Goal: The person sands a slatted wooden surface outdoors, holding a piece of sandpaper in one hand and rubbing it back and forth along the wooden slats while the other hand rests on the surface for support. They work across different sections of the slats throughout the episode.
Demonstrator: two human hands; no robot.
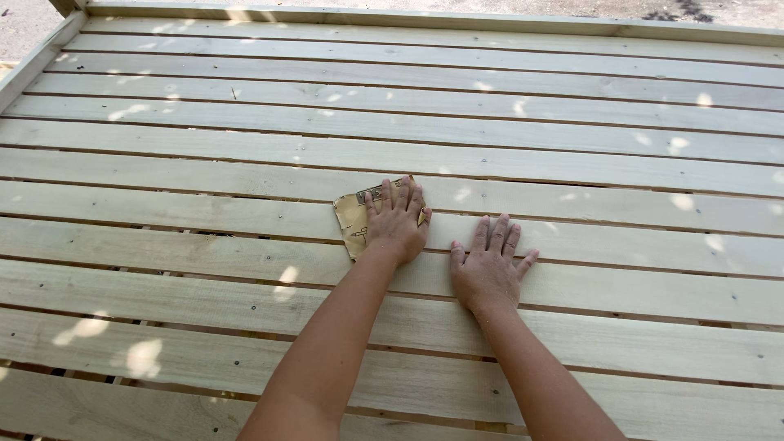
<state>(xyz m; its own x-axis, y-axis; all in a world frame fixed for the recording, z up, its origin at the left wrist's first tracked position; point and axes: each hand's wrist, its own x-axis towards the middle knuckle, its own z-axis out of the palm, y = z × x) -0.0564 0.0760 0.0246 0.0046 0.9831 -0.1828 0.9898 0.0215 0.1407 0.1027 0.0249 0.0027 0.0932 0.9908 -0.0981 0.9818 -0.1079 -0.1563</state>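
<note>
Left hand (398,224): laid palm-down on a sheet of sandpaper (354,219); the fingers (400,196) are stretched out flat and slightly spread, pointing toward the far side; they press on the sheet rather than curl round it — no pinch, no closed grasp.

Sandpaper: a tan, roughly square piece with dark print on its back, lying flat near the middle of the scene; its left part and far corner show beyond the hand, the rest is hidden under the palm; it spans the gap between two neighbouring slats.

Right hand (488,265): just right of the left hand and a little nearer; palm-down and bare on the wood, fingers straight and fanned, thumb out to the right; it holds nothing and does not touch the sandpaper; the two hands are close but apart.

Slatted surface (572,122): pale, unfinished wooden slats running left to right, with narrow dark gaps between them; small screw heads show here and there along the boards; a raised wooden rail (425,18) frames the far edge and the far-left corner.

Light: dappled sunlight — bright spots scattered over the slats, most of them at the near left and along the right side.

Beyond the rail: a strip of sunlit, pale ground (490,6) at the far edge.
</note>
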